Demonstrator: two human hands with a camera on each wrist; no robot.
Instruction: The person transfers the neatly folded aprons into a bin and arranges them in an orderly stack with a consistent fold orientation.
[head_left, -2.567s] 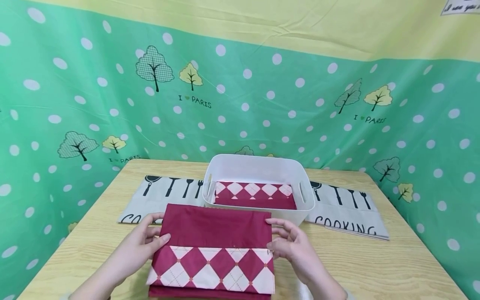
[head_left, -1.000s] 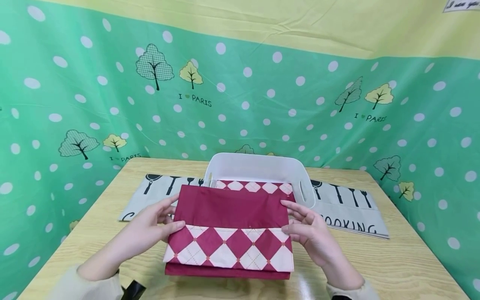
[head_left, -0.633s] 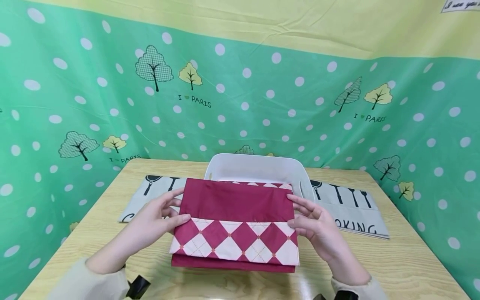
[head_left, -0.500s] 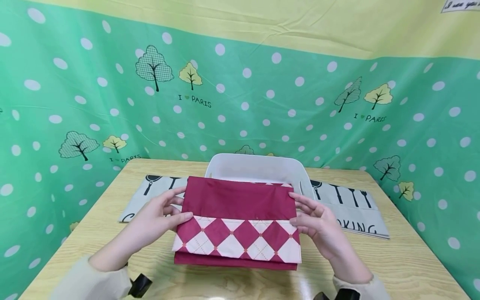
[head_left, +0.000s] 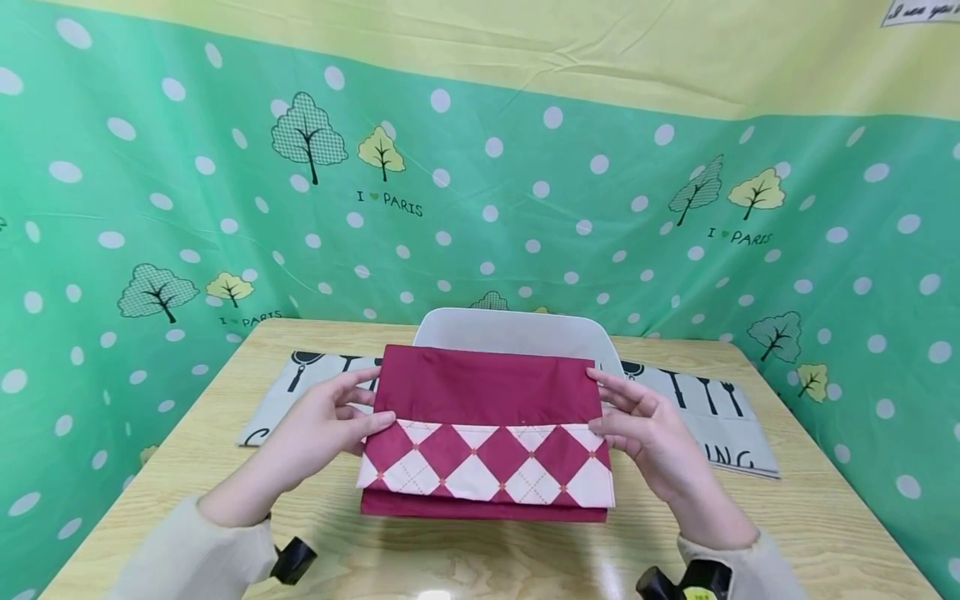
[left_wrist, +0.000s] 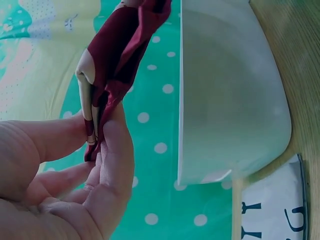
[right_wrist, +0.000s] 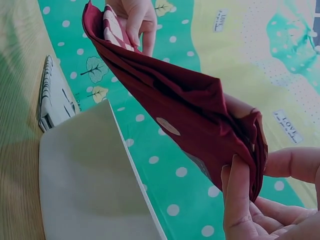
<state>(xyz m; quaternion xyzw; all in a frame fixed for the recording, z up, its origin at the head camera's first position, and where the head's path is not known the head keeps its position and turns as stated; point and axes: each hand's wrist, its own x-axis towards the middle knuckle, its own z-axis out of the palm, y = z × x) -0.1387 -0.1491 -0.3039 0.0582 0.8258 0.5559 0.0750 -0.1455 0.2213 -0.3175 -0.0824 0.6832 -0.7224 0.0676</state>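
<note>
A folded maroon cloth with a band of white diamonds is held up level between both hands. My left hand pinches its left edge, thumb on top and fingers beneath. The opposite edge is pinched the same way by my right hand. The right wrist view shows several folded layers in the cloth. Beyond and below it stands a white plastic bin, whose front part the cloth covers in the head view. Both wrist views show the held cloth above the bin's rim; the bin's inside is hidden.
Grey-white folded cloths printed with black utensils lie on the wooden table, one left and one right of the bin. A green dotted curtain hangs behind the table and along its sides.
Both hands have carried the folded cloth forward and slightly right, from the near side of the table to the bin. It now hides the similar maroon cloth seen earlier inside the bin.
</note>
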